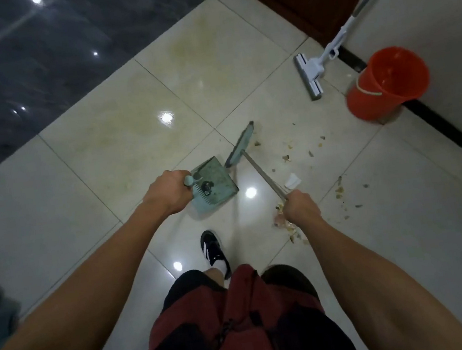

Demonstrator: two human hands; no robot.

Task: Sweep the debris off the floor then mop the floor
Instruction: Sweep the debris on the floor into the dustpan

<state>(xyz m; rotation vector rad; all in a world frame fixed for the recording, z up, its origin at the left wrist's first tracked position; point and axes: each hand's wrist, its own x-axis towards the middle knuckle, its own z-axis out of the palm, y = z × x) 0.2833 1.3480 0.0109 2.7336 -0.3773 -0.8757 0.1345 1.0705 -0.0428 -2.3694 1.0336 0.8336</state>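
Red-and-black shorts (243,320) fill the bottom of the view, with a black-and-white shoe (214,250) planted on the pale tiled floor (129,123) just ahead of them. Both bare forearms reach forward over the tiles.

Left hand (169,193) is curled tightly round the pale handle of a teal dustpan (214,182), whose tray sits low over the floor with its open edge turned toward the broom; a small dark item lies near the comb teeth at the back of the pan. Right hand (300,205) grips the thin metal stick of the broom (240,145), fingers wrapped fully round it. The broom's teal head is just beside the far corner of the dustpan, angled along the tile.

Debris (286,158) is scattered to the right of the broom head: small brownish crumbs, a white scrap of paper (292,181) near the stick, and a pinkish clump partly hidden beneath the right hand.

Farther off, toward the wall on the right, a white flat mop (310,76) rests head-down on the floor with its pole leaning up against the wall, and an orange bucket (385,82) stands near it at the dark skirting. Dark glossy tiles (33,68) border the floor's far left side.
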